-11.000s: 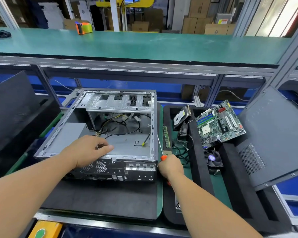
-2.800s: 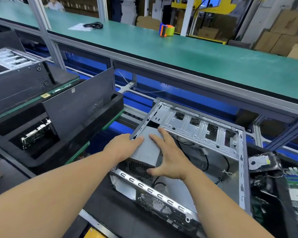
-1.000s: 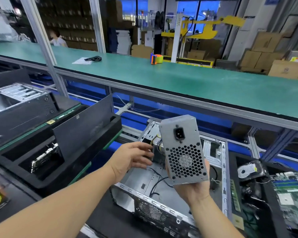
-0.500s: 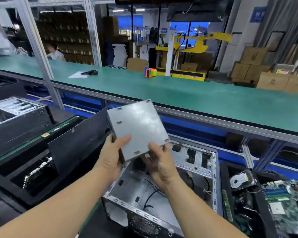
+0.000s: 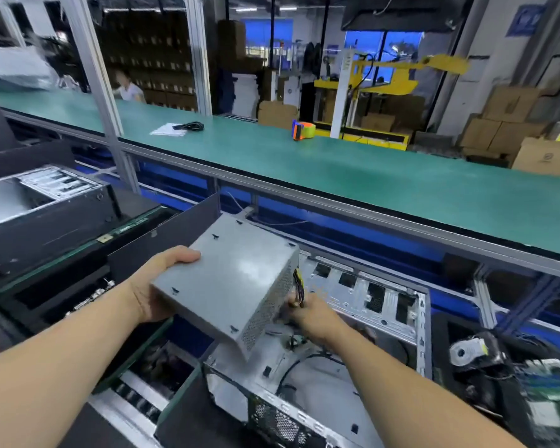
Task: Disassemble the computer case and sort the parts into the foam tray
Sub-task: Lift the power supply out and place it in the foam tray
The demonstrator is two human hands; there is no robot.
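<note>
**Power supply lifted clear, cables still to manage**

I hold the power supply (image 5: 230,282) tilted above the case (image 5: 362,321), so its leads hang free instead of snagging on the frame. My left hand (image 5: 156,286) wraps the near-left corner, thumb on top, taking the weight. My right hand (image 5: 307,313) is at the vented end, fingers closed on the cable bundle (image 5: 298,286) to gather it. The foam tray (image 5: 479,386) lies right of my right hand; that seems the next destination.

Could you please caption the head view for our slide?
Both hands, left hand and right hand, hold the power supply above the open computer case.
</note>
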